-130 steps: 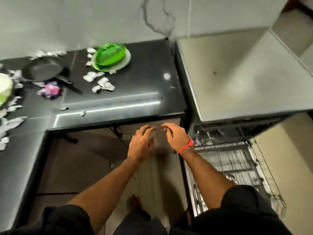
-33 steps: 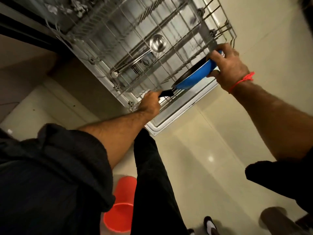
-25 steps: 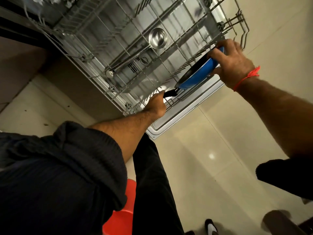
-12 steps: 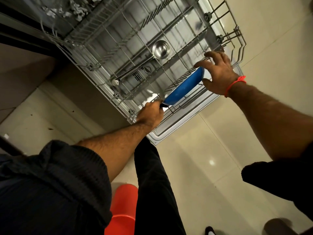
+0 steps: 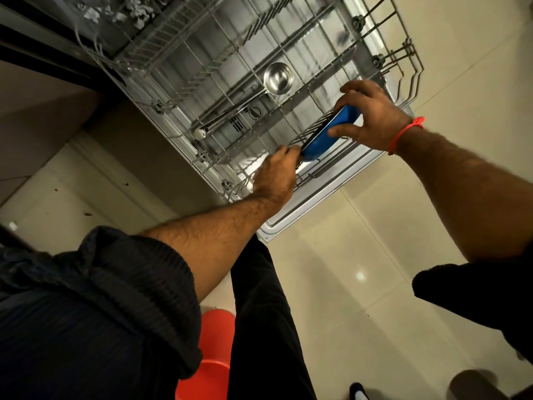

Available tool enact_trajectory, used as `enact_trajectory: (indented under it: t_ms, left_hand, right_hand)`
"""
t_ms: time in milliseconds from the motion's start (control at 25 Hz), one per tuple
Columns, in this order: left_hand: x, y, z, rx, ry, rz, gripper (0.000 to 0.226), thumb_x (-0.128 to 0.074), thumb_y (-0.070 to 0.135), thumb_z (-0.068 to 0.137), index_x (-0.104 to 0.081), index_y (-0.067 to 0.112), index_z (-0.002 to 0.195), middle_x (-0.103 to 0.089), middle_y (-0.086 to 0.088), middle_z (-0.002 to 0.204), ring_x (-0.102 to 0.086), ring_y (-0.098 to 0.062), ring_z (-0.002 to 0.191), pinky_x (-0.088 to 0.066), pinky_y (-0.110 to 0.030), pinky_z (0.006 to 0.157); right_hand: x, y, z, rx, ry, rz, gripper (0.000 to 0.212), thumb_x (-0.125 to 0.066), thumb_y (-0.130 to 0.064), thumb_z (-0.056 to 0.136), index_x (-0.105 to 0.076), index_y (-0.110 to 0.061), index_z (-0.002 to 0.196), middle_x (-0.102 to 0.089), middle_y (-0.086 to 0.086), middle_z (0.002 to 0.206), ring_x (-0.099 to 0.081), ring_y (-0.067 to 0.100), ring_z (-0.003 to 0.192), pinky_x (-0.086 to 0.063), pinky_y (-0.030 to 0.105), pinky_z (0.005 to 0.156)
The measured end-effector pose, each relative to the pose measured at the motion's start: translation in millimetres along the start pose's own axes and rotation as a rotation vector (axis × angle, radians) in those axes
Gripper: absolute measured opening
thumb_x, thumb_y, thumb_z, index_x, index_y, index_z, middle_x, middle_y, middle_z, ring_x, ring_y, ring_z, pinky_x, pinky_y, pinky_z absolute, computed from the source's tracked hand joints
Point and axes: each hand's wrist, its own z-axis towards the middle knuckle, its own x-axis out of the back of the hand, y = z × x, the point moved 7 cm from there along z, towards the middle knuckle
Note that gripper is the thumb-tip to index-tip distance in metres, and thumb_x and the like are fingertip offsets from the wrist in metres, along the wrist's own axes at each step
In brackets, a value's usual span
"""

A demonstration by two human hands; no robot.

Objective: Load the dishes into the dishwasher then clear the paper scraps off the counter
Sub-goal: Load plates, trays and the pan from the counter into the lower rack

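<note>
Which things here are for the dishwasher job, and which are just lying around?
For the job:
blue pan, held by left hand and right hand
dishwasher rack
steel ladle in the rack

Just lying around:
orange bucket on the floor

the rack (image 5: 288, 67) is bare grey wire metal; a polished steel ladle (image 5: 278, 78) gleams in it. the pan (image 5: 328, 134) has a smooth blue coating. glossy tiles (image 5: 389, 226) reflect light; the sleeve (image 5: 115, 298) is ribbed knit cloth.
</note>
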Motion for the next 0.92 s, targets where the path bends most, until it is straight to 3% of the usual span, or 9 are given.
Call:
enact_trajectory:
  t_ms: [80, 200, 320, 520, 600, 920]
  left_hand:
    - [-1.6, 8.3, 1.2, -0.055, 0.033, 0.023, 0.029, -0.056, 0.004, 0.097, -0.057, 0.011, 0.125, -0.063, -0.008, 0.119, -0.065, -0.024, 0.104, -0.059, -0.041, 0.087]
    - [-6.8, 18.8, -3.2, -0.078, 0.047, 0.094, 0.028, -0.063, 0.007, 0.095, -0.057, 0.014, 0.121, -0.061, -0.008, 0.117, -0.063, -0.026, 0.100, -0.059, -0.039, 0.075]
    - [-11.7, 13.8, -4.6, -0.047, 0.033, 0.120, 0.041, -0.068, 0.000, 0.089, -0.052, 0.017, 0.123, -0.057, -0.010, 0.124, -0.063, -0.027, 0.103, -0.062, -0.041, 0.074]
    - [-12.7, 2.3, -7.0, -0.009, -0.064, 0.091, 0.030, -0.056, 0.006, 0.099, -0.053, 0.011, 0.129, -0.054, -0.012, 0.128, -0.061, -0.024, 0.106, -0.058, -0.033, 0.081]
    - [-14.3, -2.3, -7.0, 0.001, -0.079, 0.090, 0.027, -0.054, 0.010, 0.101, -0.053, 0.011, 0.128, -0.054, -0.011, 0.128, -0.061, -0.025, 0.105, -0.059, -0.038, 0.080]
    - [8.0, -18.2, -23.1, 0.057, -0.089, 0.072, 0.036, -0.057, 0.012, 0.099, -0.051, 0.014, 0.135, -0.052, -0.008, 0.135, -0.059, -0.021, 0.113, -0.057, -0.035, 0.087]
  right_hand:
    - [7.9, 8.8, 0.9, 0.015, -0.012, -0.006, 0.052, -0.067, -0.042, 0.086, -0.056, -0.012, 0.127, -0.038, 0.015, 0.146, -0.038, 0.033, 0.135, -0.037, 0.043, 0.108]
    - [13.7, 18.3, 3.1, 0.051, -0.051, -0.019, 0.048, -0.068, -0.040, 0.086, -0.059, -0.008, 0.122, -0.048, 0.017, 0.136, -0.048, 0.035, 0.125, -0.041, 0.044, 0.103]
    - [7.0, 23.4, 0.8, 0.034, -0.050, -0.007, 0.044, -0.067, -0.041, 0.087, -0.060, -0.010, 0.118, -0.052, 0.015, 0.131, -0.051, 0.034, 0.121, -0.044, 0.044, 0.100]
    - [-6.4, 15.9, -4.3, 0.017, -0.035, 0.022, 0.049, -0.068, -0.047, 0.085, -0.059, -0.020, 0.124, -0.040, 0.013, 0.146, -0.032, 0.034, 0.138, -0.033, 0.053, 0.111]
    - [-7.1, 15.4, -5.5, -0.001, -0.045, 0.009, 0.051, -0.068, -0.051, 0.083, -0.058, -0.025, 0.125, -0.037, 0.011, 0.150, -0.023, 0.037, 0.143, -0.025, 0.057, 0.114]
    - [-3.4, 0.9, -12.9, -0.088, -0.036, -0.041, 0.067, -0.071, -0.052, 0.081, -0.048, -0.025, 0.139, -0.028, 0.012, 0.156, -0.010, 0.038, 0.148, -0.016, 0.058, 0.118]
